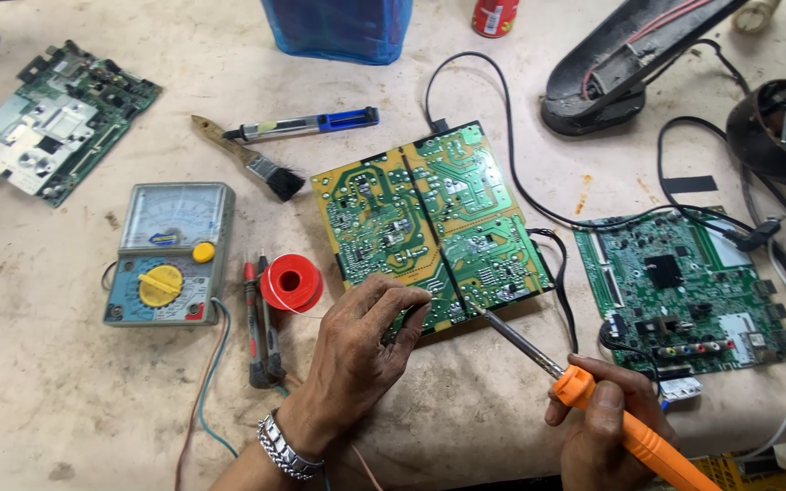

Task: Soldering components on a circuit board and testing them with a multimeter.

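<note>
A green and yellow circuit board (429,214) lies solder side up at the middle of the bench. My left hand (361,350), with a metal watch band at the wrist, rests at the board's near edge with pinched fingers; a thin strand runs from it toward the red solder spool (291,284). My right hand (607,427) grips an orange-handled soldering iron (584,391), whose metal tip touches the board's near edge, just right of my left fingers.
An analogue multimeter (170,255) with its probes (261,318) sits left. Behind lie a brush (252,164), a blue desoldering pump (307,123), and a blue container (338,27). Other green boards lie far left (52,118) and right (680,286), with black cables around.
</note>
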